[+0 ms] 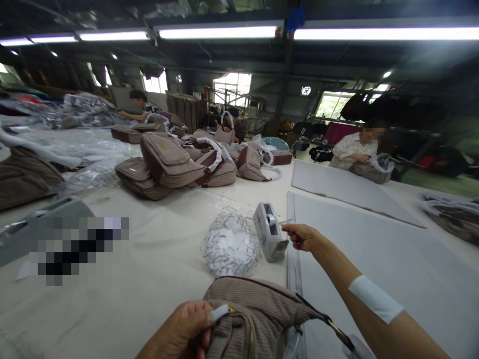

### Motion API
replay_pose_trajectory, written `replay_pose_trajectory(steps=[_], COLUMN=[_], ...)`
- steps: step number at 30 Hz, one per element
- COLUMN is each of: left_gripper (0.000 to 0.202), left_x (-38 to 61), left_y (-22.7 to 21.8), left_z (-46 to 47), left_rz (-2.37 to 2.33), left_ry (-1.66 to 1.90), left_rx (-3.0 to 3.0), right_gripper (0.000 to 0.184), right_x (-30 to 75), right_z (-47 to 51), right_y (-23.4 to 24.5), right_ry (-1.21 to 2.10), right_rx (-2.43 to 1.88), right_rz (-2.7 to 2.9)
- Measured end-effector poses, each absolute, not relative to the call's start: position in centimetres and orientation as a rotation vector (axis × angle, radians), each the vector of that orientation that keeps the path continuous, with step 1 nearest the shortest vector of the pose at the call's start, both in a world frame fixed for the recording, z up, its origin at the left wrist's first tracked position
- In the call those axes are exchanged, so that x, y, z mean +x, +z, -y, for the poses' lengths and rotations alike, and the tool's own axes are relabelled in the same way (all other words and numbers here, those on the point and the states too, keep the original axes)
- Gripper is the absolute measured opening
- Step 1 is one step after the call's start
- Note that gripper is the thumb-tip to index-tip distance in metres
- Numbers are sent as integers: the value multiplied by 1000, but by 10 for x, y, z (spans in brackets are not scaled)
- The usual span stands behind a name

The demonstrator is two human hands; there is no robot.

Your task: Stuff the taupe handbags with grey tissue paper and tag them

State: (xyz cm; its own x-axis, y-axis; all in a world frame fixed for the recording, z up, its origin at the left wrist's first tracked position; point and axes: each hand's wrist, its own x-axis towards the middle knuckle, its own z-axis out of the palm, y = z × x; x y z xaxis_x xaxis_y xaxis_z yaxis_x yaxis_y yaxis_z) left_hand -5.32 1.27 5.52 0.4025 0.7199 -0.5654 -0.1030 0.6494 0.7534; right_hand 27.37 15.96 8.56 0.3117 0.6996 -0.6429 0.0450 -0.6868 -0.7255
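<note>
A taupe corduroy handbag with a gold zipper lies at the table's front edge. My left hand is closed, pinching a white wrapped tab at the end of the bag's zipper. Farther forward and to the right, my right hand pinches a clear strip of tape between thumb and fingers. It is just right of a grey tape dispenser, whose roll shows inside. Left of the dispenser sits a round bundle of clear plastic with thin dark lines.
Large pale sheets cover the table's right side. Several taupe bags are piled across the middle, some with white-wrapped handles. Plastic film spreads at left. A grey object lies front left, partly blurred out. Co-workers work along the far side.
</note>
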Motion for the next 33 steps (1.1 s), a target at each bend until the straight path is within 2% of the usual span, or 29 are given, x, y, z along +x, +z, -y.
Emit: replay_pose_trajectory(steps=[5, 14, 18, 21, 24, 28, 33], left_gripper=[49, 41, 30, 24, 22, 15, 14], left_x=[-55, -50, -55, -54, -47, -34, -26], left_y=[53, 59, 76, 82, 82, 84, 83], left_z=[-11, -6, -7, -7, -3, 9, 19], left_rz=[-1025, -1094, -1166, -1177, -1204, -1270, -1305], left_ry=[611, 696, 693, 705, 712, 784, 915], left_rx=[697, 714, 773, 862, 967, 1259, 1535], right_gripper=[14, 25, 14, 26, 43, 42, 35], right_x=[279, 255, 271, 269, 229, 153, 119], right_z=[-127, -106, -89, -77, -60, -33, -23], right_y=[81, 22, 56, 112, 157, 165, 146], right_ry=[1469, 1317, 1118, 1072, 1395, 1857, 1911], right_rx=[-1850, -2028, -1928, -1767, -1605, -1570, -1677], right_rz=[575, 506, 701, 868, 1054, 1207, 1281])
